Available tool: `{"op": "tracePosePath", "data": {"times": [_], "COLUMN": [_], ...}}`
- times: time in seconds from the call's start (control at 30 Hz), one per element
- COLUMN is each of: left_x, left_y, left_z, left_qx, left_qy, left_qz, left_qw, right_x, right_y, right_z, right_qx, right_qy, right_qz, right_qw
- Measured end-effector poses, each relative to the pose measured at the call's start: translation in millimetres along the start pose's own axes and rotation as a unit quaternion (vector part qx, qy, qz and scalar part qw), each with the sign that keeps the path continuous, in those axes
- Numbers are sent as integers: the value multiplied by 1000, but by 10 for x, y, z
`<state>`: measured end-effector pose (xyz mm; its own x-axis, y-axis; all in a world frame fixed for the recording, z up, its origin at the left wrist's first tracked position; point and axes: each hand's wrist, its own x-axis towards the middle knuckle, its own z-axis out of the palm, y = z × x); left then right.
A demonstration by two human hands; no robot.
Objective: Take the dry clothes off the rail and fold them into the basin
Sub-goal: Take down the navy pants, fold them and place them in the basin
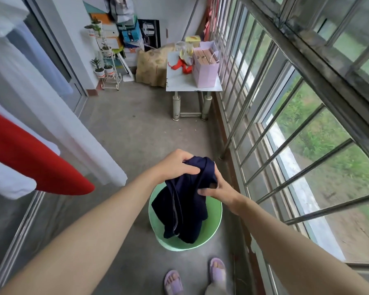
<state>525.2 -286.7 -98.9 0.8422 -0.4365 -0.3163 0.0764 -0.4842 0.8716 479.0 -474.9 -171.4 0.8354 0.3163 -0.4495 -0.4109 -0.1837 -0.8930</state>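
Head view: navy garment (185, 201) bunched above green basin (213, 226), lower end hanging into it. Left hand (175, 167) grasps top fold; right hand (217, 188) pinches edge, likely gathering cloth for folding. Red garment (30, 158), white garments (51, 99) hang left of basin.
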Motion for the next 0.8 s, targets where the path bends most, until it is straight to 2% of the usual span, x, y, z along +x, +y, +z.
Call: {"op": "tracePosePath", "data": {"times": [0.07, 0.13, 0.17, 0.23, 0.27, 0.33, 0.4, 0.5, 0.63, 0.8], "left_x": [5, 13, 18, 31, 44, 59, 76, 98, 135, 169], "left_y": [-3, -43, -53, -52, -37, 13, 45, 53, 54, 131], "left_z": [-84, -151, -173, -187, -183, -180, -197, -221, -245, -200], "left_qx": [11, 52, 78, 114, 121, 124, 134, 151, 172, 173], "left_qy": [7, 31, 47, 74, 86, 112, 140, 171, 173, 154], "left_qz": [0, -4, -8, -13, -15, -28, -42, -59, -80, -93], "left_qw": [1000, 998, 996, 991, 989, 986, 980, 972, 966, 968], "right_x": [6, 24, 27, 47, 73, 80, 62, 78, 53, 11], "right_y": [24, -29, -88, -192, -236, -320, -380, -417, -483, -637], "right_z": [8, 1, 17, 49, 46, 42, 3, -102, -170, -223], "right_qx": [34, 71, 53, -55, -136, -273, -338, -353, -374, -295], "right_qy": [15, -3, -13, 13, 42, 92, 132, 144, 92, 110], "right_qz": [21, 41, 59, 51, 22, -52, -125, -169, -194, -176], "right_qw": [999, 997, 997, 997, 990, 956, 923, 909, 902, 933]}}
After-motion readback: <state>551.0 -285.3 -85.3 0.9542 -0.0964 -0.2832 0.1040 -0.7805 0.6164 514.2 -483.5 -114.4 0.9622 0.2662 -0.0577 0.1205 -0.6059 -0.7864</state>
